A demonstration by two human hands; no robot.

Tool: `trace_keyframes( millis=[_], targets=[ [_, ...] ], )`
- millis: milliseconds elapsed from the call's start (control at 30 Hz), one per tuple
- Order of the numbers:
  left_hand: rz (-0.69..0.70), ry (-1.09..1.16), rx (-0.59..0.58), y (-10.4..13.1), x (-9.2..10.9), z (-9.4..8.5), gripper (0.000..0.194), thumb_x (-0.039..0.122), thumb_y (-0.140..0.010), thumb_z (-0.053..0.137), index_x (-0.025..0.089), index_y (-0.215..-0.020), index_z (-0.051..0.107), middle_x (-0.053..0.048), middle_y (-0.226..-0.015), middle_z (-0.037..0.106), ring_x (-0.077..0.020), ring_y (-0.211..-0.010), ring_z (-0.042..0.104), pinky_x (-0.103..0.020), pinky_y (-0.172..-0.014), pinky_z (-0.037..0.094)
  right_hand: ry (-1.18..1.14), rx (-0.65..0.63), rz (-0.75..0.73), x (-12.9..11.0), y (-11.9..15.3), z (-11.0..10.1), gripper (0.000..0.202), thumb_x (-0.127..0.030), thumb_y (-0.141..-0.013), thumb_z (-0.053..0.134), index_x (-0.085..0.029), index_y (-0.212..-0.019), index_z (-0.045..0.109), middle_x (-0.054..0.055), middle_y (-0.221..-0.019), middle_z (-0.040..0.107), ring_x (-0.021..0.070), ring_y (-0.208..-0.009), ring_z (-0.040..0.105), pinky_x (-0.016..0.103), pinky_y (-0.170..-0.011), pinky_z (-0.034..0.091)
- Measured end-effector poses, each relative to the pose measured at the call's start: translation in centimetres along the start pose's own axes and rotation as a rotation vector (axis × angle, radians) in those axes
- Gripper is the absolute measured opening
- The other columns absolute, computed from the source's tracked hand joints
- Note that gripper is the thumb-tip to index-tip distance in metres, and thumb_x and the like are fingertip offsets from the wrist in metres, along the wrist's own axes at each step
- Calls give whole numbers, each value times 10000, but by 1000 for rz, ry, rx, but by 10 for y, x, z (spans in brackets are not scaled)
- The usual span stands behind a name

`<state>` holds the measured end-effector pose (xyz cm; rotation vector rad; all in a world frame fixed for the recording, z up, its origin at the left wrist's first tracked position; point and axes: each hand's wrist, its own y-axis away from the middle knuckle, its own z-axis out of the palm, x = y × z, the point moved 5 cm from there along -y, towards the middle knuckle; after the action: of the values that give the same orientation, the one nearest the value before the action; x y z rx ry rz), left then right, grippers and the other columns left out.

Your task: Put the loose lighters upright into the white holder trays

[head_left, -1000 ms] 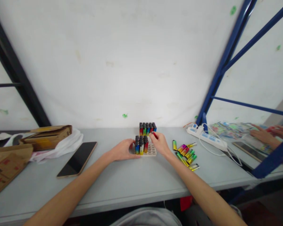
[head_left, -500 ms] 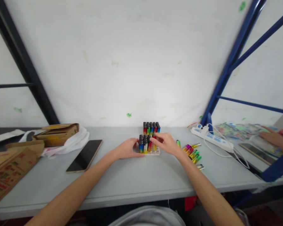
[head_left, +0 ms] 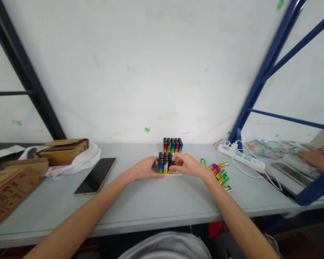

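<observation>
A white tray (head_left: 177, 174) with upright lighters (head_left: 165, 167) stands in the middle of the table; the lighters have black tops and shaded, shiny bodies. My left hand (head_left: 145, 168) curves around the tray's left end, thumb along the front edge and fingers at the side. On the right side of the tray, my right hand (head_left: 188, 164) pinches a red lighter (head_left: 173, 163) between thumb and fingers, against the others. Its lower end is hard to make out. Behind this tray stands another block of upright lighters (head_left: 173, 146). Loose lighters (head_left: 218, 172) lie to the right of my right forearm.
A phone (head_left: 96, 176) lies left of my left hand. Cardboard boxes (head_left: 63, 153) and a white plastic bag (head_left: 81, 160) are at the far left. A power strip (head_left: 241, 157) with cables lies right, near a blue metal frame (head_left: 252, 88). Beyond it are another person's hands (head_left: 314, 158).
My right hand has moved slightly left and closer to the row, now with the red lighter tilted in its fingers. My left hand keeps its place at the tray. The view has shifted slightly.
</observation>
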<state>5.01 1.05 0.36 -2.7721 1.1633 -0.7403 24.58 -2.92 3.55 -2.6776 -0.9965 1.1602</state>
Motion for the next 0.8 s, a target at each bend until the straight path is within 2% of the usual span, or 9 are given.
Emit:
trace_keyframes(
  millis=[167,367,467,533,633,733,800],
  targets=[
    [-3,-6,-2,-1,-1,1,608,726,-687,700,184,-951,621,-36,-844,638,-221,-746,570,-301,-657,391,-97,-40,28,8,-2,4,395,-568,-822,728,-187,-825,627,2,-674,683,154,-583,612,246,-556,431],
    [-6,-18,-9,-1,-1,1,618,723,-699,689,173,-975,627,-50,-856,644,-230,-763,581,-312,-677,413,187,31,66,15,-6,9,480,-608,-865,661,-189,-632,639,0,-561,648,145,-520,552,254,-554,366],
    [-2,-8,-8,0,-1,0,644,724,-693,693,176,-1027,639,-54,-888,665,-238,-779,594,-316,-686,420,208,13,65,11,-5,7,488,-628,-855,662,-187,-646,664,-1,-576,658,140,-529,545,249,-553,348],
    [2,-9,-5,0,-2,0,645,727,-695,692,174,-1023,640,-58,-904,671,-239,-785,596,-318,-695,424,210,12,76,9,-2,-4,503,-628,-890,617,-183,-665,675,1,-595,667,136,-535,546,247,-550,343],
    [-1,-10,-19,-1,-4,1,659,749,-707,673,166,-1012,635,-69,-918,674,-246,-799,603,-323,-705,430,359,164,194,18,8,-41,502,-572,-978,507,-179,-728,695,22,-621,679,155,-590,584,260,-600,369],
    [10,-11,-30,-1,-5,2,681,759,-711,667,161,-1035,636,-82,-951,679,-256,-835,611,-328,-729,434,603,311,479,45,26,-79,322,-442,-972,567,-166,-919,723,94,-816,747,206,-779,667,285,-711,425],
    [12,-2,-26,-2,-6,2,684,756,-709,672,160,-1044,639,-85,-958,681,-256,-840,610,-328,-732,433,706,288,683,67,39,-88,293,-399,-941,615,-143,-1045,714,164,-1012,747,255,-945,684,313,-782,450]
  ],
)
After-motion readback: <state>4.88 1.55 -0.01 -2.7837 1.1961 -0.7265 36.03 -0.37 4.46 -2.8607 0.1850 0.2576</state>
